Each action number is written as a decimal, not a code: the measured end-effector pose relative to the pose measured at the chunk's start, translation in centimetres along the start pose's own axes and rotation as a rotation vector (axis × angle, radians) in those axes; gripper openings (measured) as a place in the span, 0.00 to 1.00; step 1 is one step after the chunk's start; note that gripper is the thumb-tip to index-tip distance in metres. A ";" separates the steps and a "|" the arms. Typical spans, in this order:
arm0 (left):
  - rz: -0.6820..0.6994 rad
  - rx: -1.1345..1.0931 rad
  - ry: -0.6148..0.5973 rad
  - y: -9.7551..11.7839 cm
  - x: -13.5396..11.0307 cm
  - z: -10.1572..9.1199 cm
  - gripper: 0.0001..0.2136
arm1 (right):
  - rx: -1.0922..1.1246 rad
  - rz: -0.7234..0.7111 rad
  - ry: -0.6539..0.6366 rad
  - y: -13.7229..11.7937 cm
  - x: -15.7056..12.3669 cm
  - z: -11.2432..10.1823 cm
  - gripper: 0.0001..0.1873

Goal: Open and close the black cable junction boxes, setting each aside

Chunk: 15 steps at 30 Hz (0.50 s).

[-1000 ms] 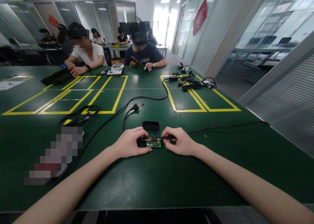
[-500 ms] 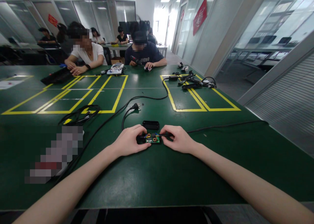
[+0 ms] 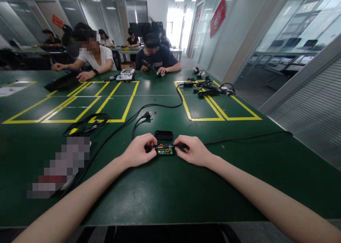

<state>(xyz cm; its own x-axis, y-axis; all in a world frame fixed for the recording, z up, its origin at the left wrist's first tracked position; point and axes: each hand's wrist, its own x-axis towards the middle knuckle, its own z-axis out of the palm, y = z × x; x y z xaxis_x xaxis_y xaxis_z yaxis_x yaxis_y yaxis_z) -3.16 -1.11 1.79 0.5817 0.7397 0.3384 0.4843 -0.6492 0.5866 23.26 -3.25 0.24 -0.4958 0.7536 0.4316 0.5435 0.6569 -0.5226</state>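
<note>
A small green circuit board with copper-wound coils sits in a black case half low on the table, between my hands. My left hand pinches the black cable at the board's left end, where coloured wires show. At the opposite end, my right hand is closed on the other black cable, which runs off to the right. Just beyond the board lies a second black case half, its hollow side up. A power plug with two pins rests behind my left hand.
A coiled black cable and a blurred-out object lie to the left. Across the green table are yellow tape outlines, a pile of black adapters and cables, and a black tray. Two people sit opposite.
My left fingers have shifted from the board's left edge back onto the cable beside it. My right hand has barely moved. Opposite, one person's hand has moved left past the black tray.
</note>
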 end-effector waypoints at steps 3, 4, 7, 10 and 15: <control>-0.001 -0.007 0.015 0.0 0.0 0.0 0.02 | -0.008 -0.009 -0.001 0.1 -0.1 0.1 0.03; 0.002 -0.005 0.011 0.0 0.1 0.1 0.02 | -0.014 -0.015 -0.007 0.1 -0.1 0.1 0.03; 0.014 0.008 -0.018 -0.1 0.0 0.1 0.03 | -0.036 -0.028 -0.022 0.0 -0.1 0.1 0.03; 0.012 0.020 -0.029 -0.2 0.0 0.1 0.03 | -0.069 -0.045 -0.019 0.0 0.1 0.0 0.03; 0.000 0.032 -0.003 -0.3 0.0 0.1 0.04 | -0.111 -0.093 0.007 0.1 0.3 -0.4 0.03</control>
<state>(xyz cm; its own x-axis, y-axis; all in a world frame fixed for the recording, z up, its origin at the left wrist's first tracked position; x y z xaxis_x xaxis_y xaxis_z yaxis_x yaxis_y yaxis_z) -3.25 -0.99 1.56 0.5839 0.7389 0.3362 0.5046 -0.6548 0.5627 23.45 -2.93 0.60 -0.5432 0.6893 0.4794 0.5671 0.7223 -0.3959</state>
